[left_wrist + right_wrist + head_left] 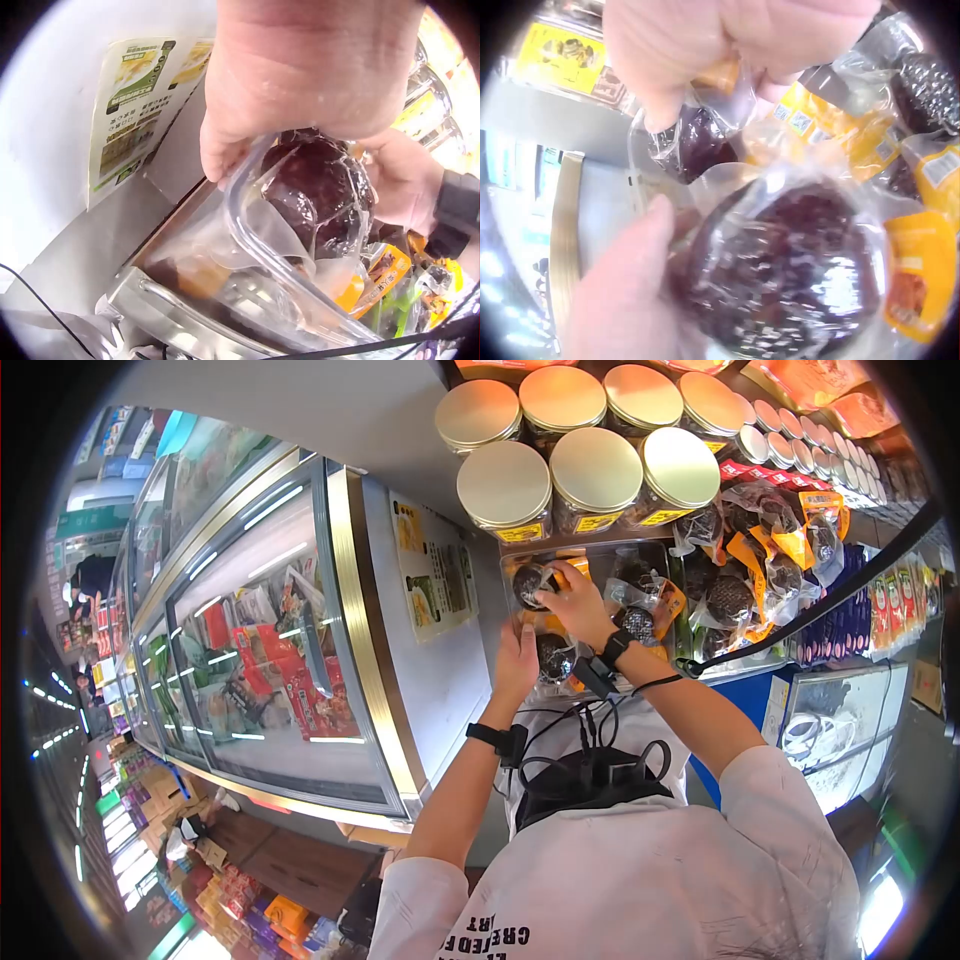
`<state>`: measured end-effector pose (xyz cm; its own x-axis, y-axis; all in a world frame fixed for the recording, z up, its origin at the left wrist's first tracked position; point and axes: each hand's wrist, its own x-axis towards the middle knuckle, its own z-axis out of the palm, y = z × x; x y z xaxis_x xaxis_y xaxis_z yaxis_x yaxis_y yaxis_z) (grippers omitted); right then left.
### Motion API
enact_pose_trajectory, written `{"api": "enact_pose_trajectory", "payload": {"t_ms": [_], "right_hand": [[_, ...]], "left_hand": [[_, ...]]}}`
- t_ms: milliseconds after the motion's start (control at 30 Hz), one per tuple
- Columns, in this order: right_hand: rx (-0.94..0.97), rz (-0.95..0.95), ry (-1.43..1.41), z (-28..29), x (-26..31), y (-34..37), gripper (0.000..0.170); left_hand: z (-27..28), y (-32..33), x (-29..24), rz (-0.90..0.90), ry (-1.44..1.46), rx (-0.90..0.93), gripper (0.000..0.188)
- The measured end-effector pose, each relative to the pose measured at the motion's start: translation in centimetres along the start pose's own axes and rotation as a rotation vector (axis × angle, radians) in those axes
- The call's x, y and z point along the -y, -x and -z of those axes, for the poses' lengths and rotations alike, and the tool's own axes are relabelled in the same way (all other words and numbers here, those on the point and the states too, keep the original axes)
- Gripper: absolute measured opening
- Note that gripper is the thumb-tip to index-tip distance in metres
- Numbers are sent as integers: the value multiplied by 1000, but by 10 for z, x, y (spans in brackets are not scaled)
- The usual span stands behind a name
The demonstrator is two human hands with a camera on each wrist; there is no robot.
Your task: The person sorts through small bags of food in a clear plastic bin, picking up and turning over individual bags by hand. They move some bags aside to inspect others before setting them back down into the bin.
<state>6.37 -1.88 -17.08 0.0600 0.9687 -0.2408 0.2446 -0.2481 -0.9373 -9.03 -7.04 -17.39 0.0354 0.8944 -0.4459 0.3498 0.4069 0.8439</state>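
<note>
My right hand (pixel 575 605) pinches a dark, round, clear-wrapped packet (pixel 530 586) at the back left of a clear bin; the right wrist view shows the fingertips on its wrapping (pixel 697 142). At the bin's left side is my left hand (pixel 517 660), fingers fairly straight, beside a second dark round packet (pixel 554 658). That packet looks large in the right wrist view (pixel 787 270), with my left hand (pixel 626 289) at its edge. In the left wrist view, my left hand (pixel 307 75) is over the bin's rim (pixel 251 244); whether it touches the packet is unclear.
Gold-lidded jars (pixel 597 470) stand behind the bin. More dark packets with orange labels (pixel 735 595) lie to the right. A glass-fronted cabinet (pixel 270 630) stands at the left, next to a panel with a printed sheet (pixel 435 570). A black strap (pixel 830 600) crosses the right side.
</note>
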Motion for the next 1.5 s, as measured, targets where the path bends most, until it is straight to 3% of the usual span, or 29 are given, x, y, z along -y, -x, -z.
{"api": "enact_pose_trajectory", "payload": {"t_ms": [67,167,233,433,500,633,667,700,767,833,967,1033,1100,1167,1233,1300,1400,1500], "right_hand": [[67,-104,-74,1,-3,-12,57],[187,-20,-112,5,-50,-34,62],[264,-101,-115,12,-63,-38,63],[308,-122,-264,51,-46,-28,48],[203,-304,-338,72,-38,-13,41],[74,-361,-497,115,-58,11,38],[-69,-344,-509,115,-54,16,34],[-73,-344,-509,115,-50,21,34],[-335,-291,-288,114,-43,25,32],[-362,-230,-246,107,-47,22,30],[-249,-223,-254,80,-57,4,29],[-45,-136,-164,70,-78,-7,29],[-64,-168,-55,60,-78,-10,29],[-225,-156,289,52,-90,-25,29],[-196,-164,356,47,-104,-31,35],[-37,-158,648,38,-113,-33,43],[-23,-309,797,33,-99,-31,48],[-105,-331,808,28,-85,-31,44]], "left_hand": [[-1,1,0,-8,-31,-25,48],[-3,2,-2,-18,-78,-57,47],[-4,3,-5,-12,-93,-67,47],[-3,1,0,39,-107,-52,53],[-8,2,8,-341,-315,-364,59],[0,19,-19,-538,-528,-289,64],[0,23,-28,-592,-596,-181,61],[-1,25,-33,-645,-666,-74,58],[-3,21,-35,-677,-694,-14,57],[-7,19,-33,-706,-722,49,57],[-10,13,-24,-728,-757,114,53],[-11,11,-23,-744,-758,106,52],[-12,12,-23,-768,-757,86,51],[-12,12,-24,-756,-757,92,51],[-12,11,-24,-753,-755,95,51],[-14,10,-22,-767,-777,77,51],[-15,10,-21,-763,-773,73,50],[-15,11,-20,-759,-759,66,51]]}}
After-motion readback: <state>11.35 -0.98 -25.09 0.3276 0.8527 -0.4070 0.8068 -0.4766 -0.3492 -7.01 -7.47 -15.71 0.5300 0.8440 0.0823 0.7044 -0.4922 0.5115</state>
